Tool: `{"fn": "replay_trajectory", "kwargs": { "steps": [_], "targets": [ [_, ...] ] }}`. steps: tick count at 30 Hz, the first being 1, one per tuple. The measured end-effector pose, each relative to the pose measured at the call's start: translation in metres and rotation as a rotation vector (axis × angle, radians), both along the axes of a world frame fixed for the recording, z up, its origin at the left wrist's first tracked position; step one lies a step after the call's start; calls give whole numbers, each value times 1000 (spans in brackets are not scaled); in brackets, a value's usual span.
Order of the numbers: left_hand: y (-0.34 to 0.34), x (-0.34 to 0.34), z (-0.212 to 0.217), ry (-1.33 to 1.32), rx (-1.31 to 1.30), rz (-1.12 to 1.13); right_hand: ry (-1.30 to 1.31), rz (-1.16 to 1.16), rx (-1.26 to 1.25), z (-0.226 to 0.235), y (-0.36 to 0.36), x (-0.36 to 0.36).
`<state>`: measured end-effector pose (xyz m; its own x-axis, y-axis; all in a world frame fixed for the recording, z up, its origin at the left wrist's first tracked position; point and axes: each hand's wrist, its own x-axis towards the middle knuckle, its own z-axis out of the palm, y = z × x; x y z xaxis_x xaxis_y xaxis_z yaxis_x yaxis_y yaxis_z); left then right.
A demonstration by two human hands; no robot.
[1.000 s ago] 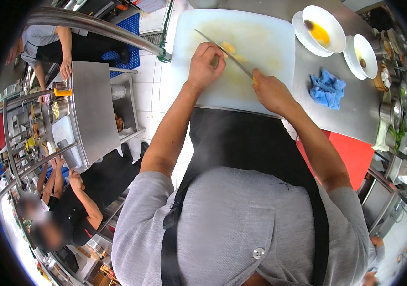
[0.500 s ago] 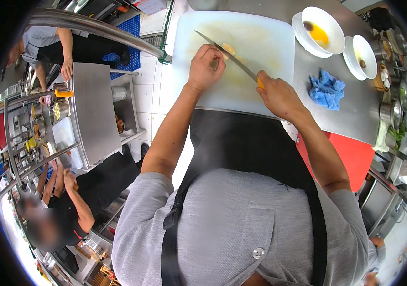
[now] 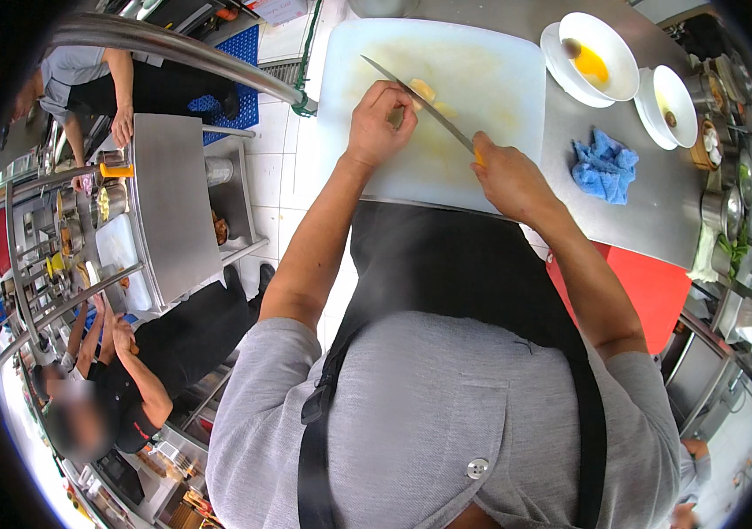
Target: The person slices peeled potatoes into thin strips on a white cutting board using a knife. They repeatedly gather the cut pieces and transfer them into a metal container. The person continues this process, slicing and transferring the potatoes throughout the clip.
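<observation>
On the white cutting board (image 3: 482, 62) lie a few pale yellow pieces (image 3: 424, 88) of food, beside the blade of a knife (image 3: 433, 113). My right hand (image 3: 510, 179) is wrapped round the knife's yellow handle, and the blade points up and to the left across the board. Close to the blade's left side, my left hand (image 3: 380, 125) is closed, its fingers curled with thumb and fingertips together on a pale piece. That piece is mostly hidden by the fingers, and its kind is not clear.
Right of the board are a white bowl (image 3: 612, 53) with yellow liquid and a spoon, a smaller white bowl (image 3: 665, 84) and a crumpled blue cloth (image 3: 605, 167). A red board (image 3: 636, 291) lies below the counter's edge. Two co-workers stand around a steel table (image 3: 173, 194) at left.
My right hand and the knife have shifted very slightly left. My left hand stays almost in place. At the left, the co-worker's hands by the rail have moved a little.
</observation>
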<state>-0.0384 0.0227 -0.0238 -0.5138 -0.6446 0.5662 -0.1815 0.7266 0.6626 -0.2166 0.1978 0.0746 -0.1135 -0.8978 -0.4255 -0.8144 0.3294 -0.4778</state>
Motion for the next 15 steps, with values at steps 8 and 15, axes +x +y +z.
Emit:
{"fn": "replay_trajectory", "kwargs": {
  "steps": [8,15],
  "targets": [
    [1,1,0,-8,36,3,22,6,-11,-12,-14,4],
    [0,0,-3,-11,-25,20,7,3,-75,10,5,0]
  ]
}}
